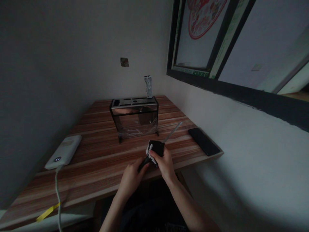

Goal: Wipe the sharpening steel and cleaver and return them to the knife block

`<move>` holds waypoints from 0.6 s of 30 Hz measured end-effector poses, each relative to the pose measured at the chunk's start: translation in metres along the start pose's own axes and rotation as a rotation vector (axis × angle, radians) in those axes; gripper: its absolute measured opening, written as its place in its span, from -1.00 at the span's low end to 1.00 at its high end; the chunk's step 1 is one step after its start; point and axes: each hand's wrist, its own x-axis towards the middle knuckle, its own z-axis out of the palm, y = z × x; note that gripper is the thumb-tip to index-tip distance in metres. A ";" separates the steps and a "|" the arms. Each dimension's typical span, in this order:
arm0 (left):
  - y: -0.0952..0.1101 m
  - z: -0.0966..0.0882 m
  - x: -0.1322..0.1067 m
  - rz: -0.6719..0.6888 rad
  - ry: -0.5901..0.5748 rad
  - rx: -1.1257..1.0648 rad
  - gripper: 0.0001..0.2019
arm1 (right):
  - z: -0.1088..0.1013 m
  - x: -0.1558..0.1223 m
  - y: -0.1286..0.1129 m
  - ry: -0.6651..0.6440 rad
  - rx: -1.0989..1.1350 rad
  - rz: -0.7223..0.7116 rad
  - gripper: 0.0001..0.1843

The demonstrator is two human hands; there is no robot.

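Note:
My left hand (131, 175) is closed around a dark handle (144, 163) close to the table's front edge. A thin, pale, blade-like strip (172, 131) sticks out beyond my right hand, in line with that handle. Whether the two are one piece is hidden. My right hand (165, 162) grips a flat black square piece (157, 148), its thumb pressed on top. Crumpled white material (150, 154), like tissue, shows along the left side of this piece. Both hands are nearly touching.
Behind my hands stands a black-framed clear tank (135, 112); a pale wrapped object (148, 87) rises behind it. A white power bank (64, 151) with a cable (57, 190) lies left, a black phone (204, 141) right. Walls border the wooden table (96, 148).

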 end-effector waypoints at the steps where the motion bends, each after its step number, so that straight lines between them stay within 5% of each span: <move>1: 0.000 0.000 0.000 0.005 0.004 -0.004 -0.76 | -0.001 0.000 -0.001 0.000 -0.009 -0.005 -0.69; 18: -0.003 0.002 -0.001 0.016 -0.004 -0.038 -0.73 | -0.045 0.047 -0.032 0.107 0.006 -0.139 -0.70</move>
